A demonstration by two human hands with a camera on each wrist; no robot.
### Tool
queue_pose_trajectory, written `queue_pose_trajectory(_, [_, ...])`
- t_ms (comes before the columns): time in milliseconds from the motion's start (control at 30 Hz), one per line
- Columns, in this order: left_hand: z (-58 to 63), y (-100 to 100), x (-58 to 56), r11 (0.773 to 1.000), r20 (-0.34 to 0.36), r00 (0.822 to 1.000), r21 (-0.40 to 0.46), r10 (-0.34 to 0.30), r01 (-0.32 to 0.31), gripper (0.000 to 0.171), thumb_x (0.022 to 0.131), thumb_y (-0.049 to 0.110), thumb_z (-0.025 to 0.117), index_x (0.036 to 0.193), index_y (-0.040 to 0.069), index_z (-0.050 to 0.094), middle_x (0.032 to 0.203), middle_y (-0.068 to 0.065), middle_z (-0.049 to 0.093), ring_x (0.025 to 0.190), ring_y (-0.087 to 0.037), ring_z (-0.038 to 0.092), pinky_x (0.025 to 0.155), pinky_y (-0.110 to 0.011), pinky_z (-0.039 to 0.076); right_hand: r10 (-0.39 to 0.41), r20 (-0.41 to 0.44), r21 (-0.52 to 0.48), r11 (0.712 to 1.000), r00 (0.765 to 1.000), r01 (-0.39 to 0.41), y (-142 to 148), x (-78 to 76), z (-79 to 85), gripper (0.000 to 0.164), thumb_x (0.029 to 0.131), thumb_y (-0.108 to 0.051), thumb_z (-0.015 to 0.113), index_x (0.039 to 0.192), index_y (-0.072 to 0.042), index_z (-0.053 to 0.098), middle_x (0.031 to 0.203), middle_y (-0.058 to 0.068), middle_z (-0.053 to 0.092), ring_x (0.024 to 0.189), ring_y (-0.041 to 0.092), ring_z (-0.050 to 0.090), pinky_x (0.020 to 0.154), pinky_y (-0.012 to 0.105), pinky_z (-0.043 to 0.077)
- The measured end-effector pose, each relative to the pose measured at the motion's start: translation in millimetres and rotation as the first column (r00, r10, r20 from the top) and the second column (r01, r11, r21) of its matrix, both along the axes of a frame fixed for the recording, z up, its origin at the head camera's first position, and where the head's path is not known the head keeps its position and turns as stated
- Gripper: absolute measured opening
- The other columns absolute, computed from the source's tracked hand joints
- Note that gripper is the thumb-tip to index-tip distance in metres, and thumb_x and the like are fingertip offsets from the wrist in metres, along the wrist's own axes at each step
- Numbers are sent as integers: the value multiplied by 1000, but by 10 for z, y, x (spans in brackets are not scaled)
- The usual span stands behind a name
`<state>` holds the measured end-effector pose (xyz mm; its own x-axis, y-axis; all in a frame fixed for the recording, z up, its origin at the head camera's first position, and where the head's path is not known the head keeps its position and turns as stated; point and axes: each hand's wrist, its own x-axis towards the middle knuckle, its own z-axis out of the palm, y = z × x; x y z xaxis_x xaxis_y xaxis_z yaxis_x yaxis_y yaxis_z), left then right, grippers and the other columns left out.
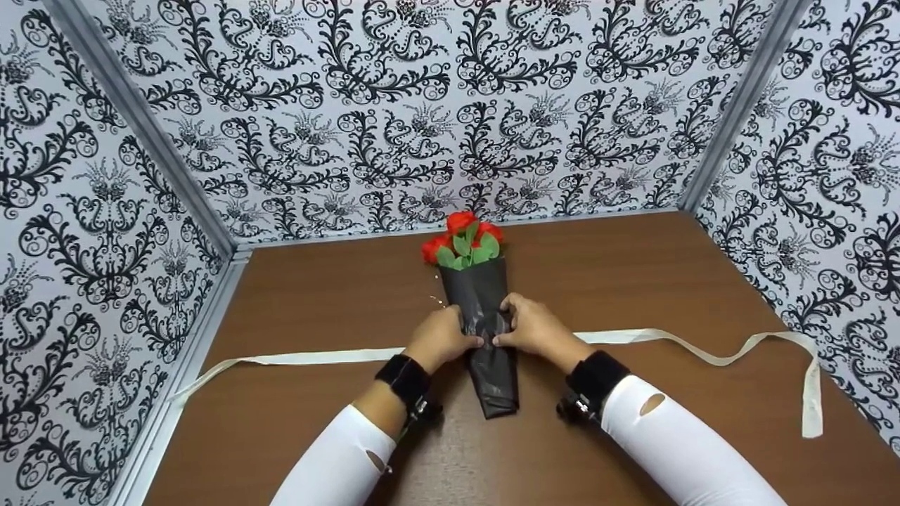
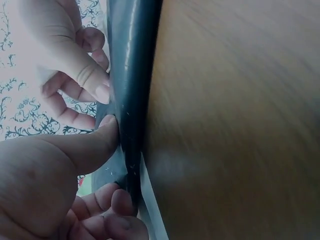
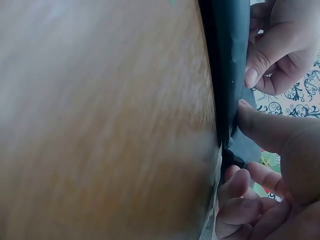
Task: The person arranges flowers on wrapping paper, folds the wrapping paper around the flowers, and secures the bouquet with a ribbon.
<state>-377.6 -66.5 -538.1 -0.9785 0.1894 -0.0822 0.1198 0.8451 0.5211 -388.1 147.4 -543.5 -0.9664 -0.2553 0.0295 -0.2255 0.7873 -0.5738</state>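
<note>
A bouquet of red roses (image 1: 461,223) with green leaves lies on the table, its stems wrapped in black paper (image 1: 477,284). From the left side, my left hand (image 1: 441,336) pinches the wrapped middle, thumb on top and fingers curled at the edge. Opposite it, my right hand (image 1: 538,330) grips the right edge of the same wrap. The two thumb tips are close together over the paper. A cream ribbon (image 1: 316,357) runs crosswise beneath the bouquet. In the left wrist view, the black wrap (image 2: 131,65) stands slightly creased between the hands.
The ribbon's right part (image 1: 703,355) waves across the brown table (image 1: 598,274), and its end hangs toward the front right. Its left end reaches the metal frame rail (image 1: 165,404). Patterned black-and-white panels (image 1: 450,105) enclose the back and sides.
</note>
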Motion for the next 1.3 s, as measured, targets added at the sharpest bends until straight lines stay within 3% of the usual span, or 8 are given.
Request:
queue_pose_trajectory(167, [38, -4, -17, 1000, -2, 1000, -25, 6, -6, 60, 81, 50, 89, 120, 10, 68, 113, -10, 76, 96, -26, 71, 84, -47, 57, 7, 44, 6, 1000, 999, -7, 15, -25, 35, 61, 75, -29, 96, 122, -10, 63, 85, 4, 67, 71, 17, 64, 65, 32, 51])
queue_pose_trajectory(333, [93, -28, -16, 1000, 6, 1000, -4, -14, 14, 45, 81, 47, 89, 102, 13, 67, 94, -2, 72, 80, -20, 65, 72, -39, 53, 32, 107, -25, 999, 994, -30, 65, -19, 71, 61, 78, -28, 94, 125, -7, 61, 80, 5, 67, 59, 15, 64, 56, 29, 51])
queue_pose_trajectory(467, [156, -111, -13, 999, -23, 999, -6, -41, 41, 33, 85, 40, 85, 90, 15, 64, 87, -1, 67, 77, -20, 62, 69, -38, 51, 36, 108, -22, 999, 994, -34, 95, -26, 118, 62, 76, -28, 94, 124, -7, 63, 83, 4, 68, 67, 15, 64, 64, 30, 51])
queue_pose_trajectory(600, [211, -257, 1, 999, -62, 998, -26, -24, 23, 17, 92, 29, 78, 96, 15, 69, 95, -3, 72, 87, -25, 68, 77, -45, 56, 27, 95, -17, 1000, 995, -26, 100, -56, 150, 62, 75, -26, 95, 125, -9, 64, 90, 4, 68, 78, 17, 62, 71, 33, 51])
queue_pose_trajectory(800, [154, -432, 31, 993, -130, 989, -106, -68, 54, 17, 91, 24, 81, 105, 16, 79, 106, -6, 77, 101, -32, 73, 91, -48, 59, 44, 107, -23, 999, 993, -41, 109, -77, 170, 63, 75, -22, 95, 128, -7, 64, 94, 9, 69, 80, 20, 63, 72, 34, 52])
queue_pose_trajectory(1000, [62, -429, 67, 981, -138, 980, -148, -143, 123, 16, 86, 26, 85, 98, 17, 81, 105, -8, 73, 96, -31, 70, 88, -48, 58, 41, 127, -55, 998, 991, -34, 221, -90, 271, 63, 79, -26, 93, 131, -6, 62, 96, 9, 72, 85, 19, 66, 78, 36, 56])
queue_pose_trajectory(1167, [22, -397, 72, 984, -127, 985, -147, -120, 101, 15, 83, 27, 87, 91, 19, 77, 100, -5, 70, 90, -26, 67, 82, -46, 57, 48, 142, -36, 998, 989, -43, 385, -134, 381, 43, 88, -26, 85, 121, -6, 67, 98, 8, 74, 89, 21, 69, 85, 40, 58])
queue_pose_trajectory(1300, [-11, -391, 61, 984, -148, 984, -160, -99, 75, 17, 82, 28, 88, 85, 19, 74, 99, -5, 68, 89, -27, 67, 80, -46, 58, 57, 145, 53, 996, 988, -66, 553, -169, 405, 24, 85, -23, 85, 101, -9, 73, 94, 4, 74, 87, 20, 67, 84, 40, 57])
